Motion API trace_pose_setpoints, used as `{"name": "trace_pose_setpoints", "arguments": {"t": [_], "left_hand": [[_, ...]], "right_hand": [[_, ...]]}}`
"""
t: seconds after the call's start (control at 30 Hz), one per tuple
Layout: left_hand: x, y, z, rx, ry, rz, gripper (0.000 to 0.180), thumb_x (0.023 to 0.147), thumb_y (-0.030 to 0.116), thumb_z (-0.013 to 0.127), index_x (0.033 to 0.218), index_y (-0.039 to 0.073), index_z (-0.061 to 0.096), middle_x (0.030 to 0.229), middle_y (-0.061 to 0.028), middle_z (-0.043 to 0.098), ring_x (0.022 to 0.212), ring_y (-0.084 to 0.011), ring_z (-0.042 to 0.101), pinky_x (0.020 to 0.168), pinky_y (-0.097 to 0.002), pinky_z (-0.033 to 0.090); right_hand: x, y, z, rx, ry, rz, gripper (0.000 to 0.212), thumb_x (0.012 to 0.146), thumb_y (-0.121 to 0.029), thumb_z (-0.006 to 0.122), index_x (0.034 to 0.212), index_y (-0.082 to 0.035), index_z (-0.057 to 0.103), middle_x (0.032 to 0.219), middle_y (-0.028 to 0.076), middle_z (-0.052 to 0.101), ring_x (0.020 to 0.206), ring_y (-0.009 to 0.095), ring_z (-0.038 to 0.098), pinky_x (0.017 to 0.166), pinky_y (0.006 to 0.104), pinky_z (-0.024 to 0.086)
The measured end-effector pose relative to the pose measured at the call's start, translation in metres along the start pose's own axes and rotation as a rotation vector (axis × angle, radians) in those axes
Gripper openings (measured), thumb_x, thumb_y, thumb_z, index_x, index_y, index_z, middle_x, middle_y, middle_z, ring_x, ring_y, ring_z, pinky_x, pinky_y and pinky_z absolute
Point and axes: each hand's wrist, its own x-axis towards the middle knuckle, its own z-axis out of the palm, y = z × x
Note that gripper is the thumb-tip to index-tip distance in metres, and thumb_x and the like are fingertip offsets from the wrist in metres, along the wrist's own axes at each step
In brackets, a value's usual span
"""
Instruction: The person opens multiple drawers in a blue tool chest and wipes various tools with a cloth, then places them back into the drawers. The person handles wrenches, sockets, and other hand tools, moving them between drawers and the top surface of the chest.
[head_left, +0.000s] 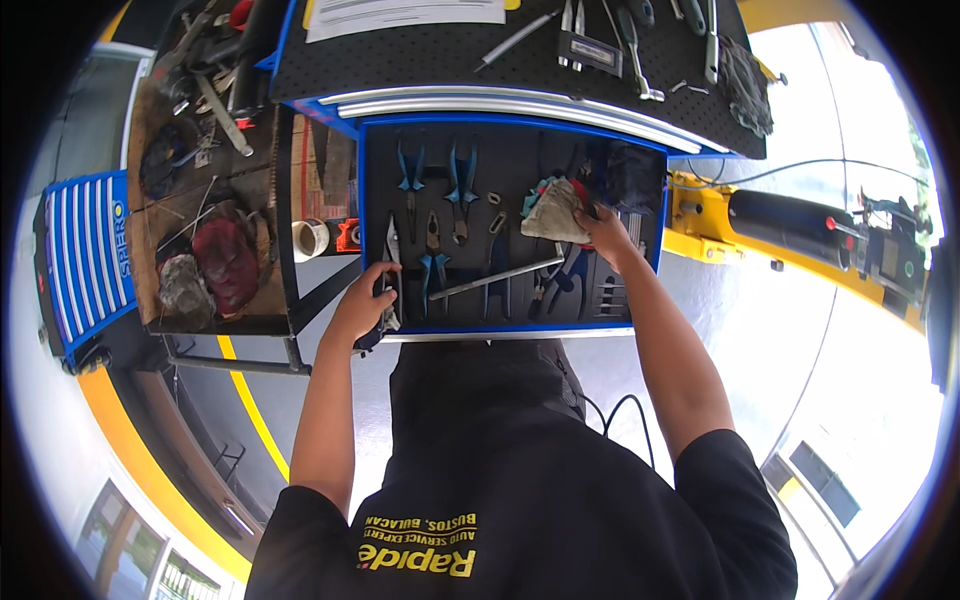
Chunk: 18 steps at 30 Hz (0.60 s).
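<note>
My right hand point(606, 236) is closed on a crumpled, dirty cream rag point(556, 216) over the right part of an open blue-edged drawer point(500, 328). Bits of teal and red cloth show at the rag. At the drawer's left edge my left hand point(362, 308) curls round something dark that I cannot make out, beside a pointed metal tool point(392, 238). In the drawer's dark lining lie blue-handled pliers point(462, 172), another pair of pliers point(433, 240) and a long metal bar point(497, 279) set aslant. Below the rag are more dark blue-handled tools point(570, 285), partly overlapping.
Above the drawer, a black perforated worktop point(420, 65) carries papers point(400, 15), ratchets and a grey glove point(746, 95). To the left stands a wooden-topped cart point(160, 225) with rags and loose tools. A yellow lift arm point(715, 225) is at the right.
</note>
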Motion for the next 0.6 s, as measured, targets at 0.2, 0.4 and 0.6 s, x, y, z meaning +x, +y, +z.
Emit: {"name": "trace_pose_setpoints", "arguments": {"t": [0.2, 0.4, 0.6], "left_hand": [[-0.034, 0.038, -0.011, 0.541, 0.199, -0.212, 0.057, 0.098, 0.036, 0.072, 0.145, 0.014, 0.049, 0.138, -0.0182, 0.060, 0.116, -0.0396, 0.068, 0.091, -0.0505, 0.058], [-0.019, 0.028, -0.006, 0.744, 0.091, -0.298, 0.039, 0.097, 0.039, 0.071, 0.110, 0.002, 0.069, 0.103, -0.0203, 0.076, 0.104, -0.0395, 0.072, 0.087, -0.0499, 0.059], [-0.002, 0.017, 0.007, 0.826, 0.044, -0.330, 0.050, 0.096, 0.050, 0.070, 0.107, 0.001, 0.070, 0.098, -0.0217, 0.076, 0.097, -0.0399, 0.074, 0.083, -0.0506, 0.059]], "right_hand": [[0.001, 0.000, 0.004, 0.172, -0.041, 0.010, 0.046, 0.102, -0.031, 0.069, 0.137, -0.001, 0.065, 0.120, 0.009, 0.073, 0.109, 0.017, 0.064, 0.101, 0.0329, 0.046], [-0.001, 0.001, 0.002, 0.145, -0.019, 0.020, 0.043, 0.103, -0.030, 0.069, 0.136, -0.003, 0.067, 0.116, 0.006, 0.074, 0.107, 0.015, 0.065, 0.100, 0.0318, 0.046], [0.003, 0.002, 0.005, 0.181, -0.019, 0.004, 0.045, 0.102, -0.030, 0.069, 0.137, -0.002, 0.066, 0.114, 0.006, 0.074, 0.103, 0.014, 0.065, 0.095, 0.0336, 0.050]]}}
